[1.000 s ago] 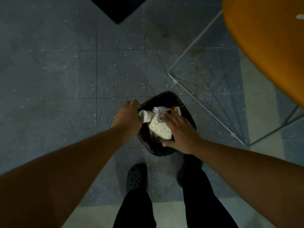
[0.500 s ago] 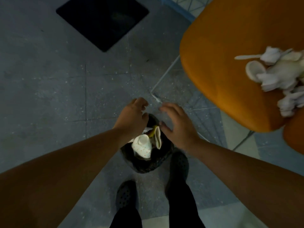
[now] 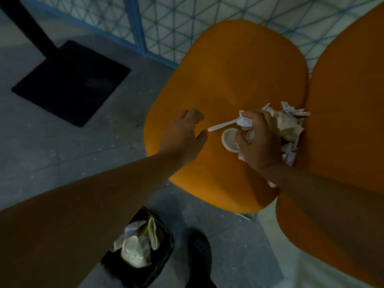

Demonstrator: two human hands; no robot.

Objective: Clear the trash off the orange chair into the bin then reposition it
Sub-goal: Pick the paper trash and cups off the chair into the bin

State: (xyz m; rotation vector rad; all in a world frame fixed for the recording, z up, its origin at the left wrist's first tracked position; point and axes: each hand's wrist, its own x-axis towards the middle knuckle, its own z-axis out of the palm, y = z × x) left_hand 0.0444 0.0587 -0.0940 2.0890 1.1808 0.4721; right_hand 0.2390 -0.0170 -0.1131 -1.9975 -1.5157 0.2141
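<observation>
The black bin (image 3: 160, 260) stands on the floor at lower left, holding crumpled wrappers. Your left hand (image 3: 182, 136) hovers over the orange chair (image 3: 239, 69), fingers loosely spread, holding nothing, thumb near the white plastic spoon (image 3: 223, 126). Your right hand (image 3: 257, 138) grips crumpled trash (image 3: 291, 125) on the seat.

place: canteen or café-like public seating area | floor: grey speckled tiles (image 3: 68, 154) | seating: moulded orange chair (image 3: 239, 80) | fixture: black square pedestal base (image 3: 70, 82), likely of a table | wall: blue lattice panel (image 3: 170, 21) | bin (image 3: 164, 254) holding used disposable cups
</observation>
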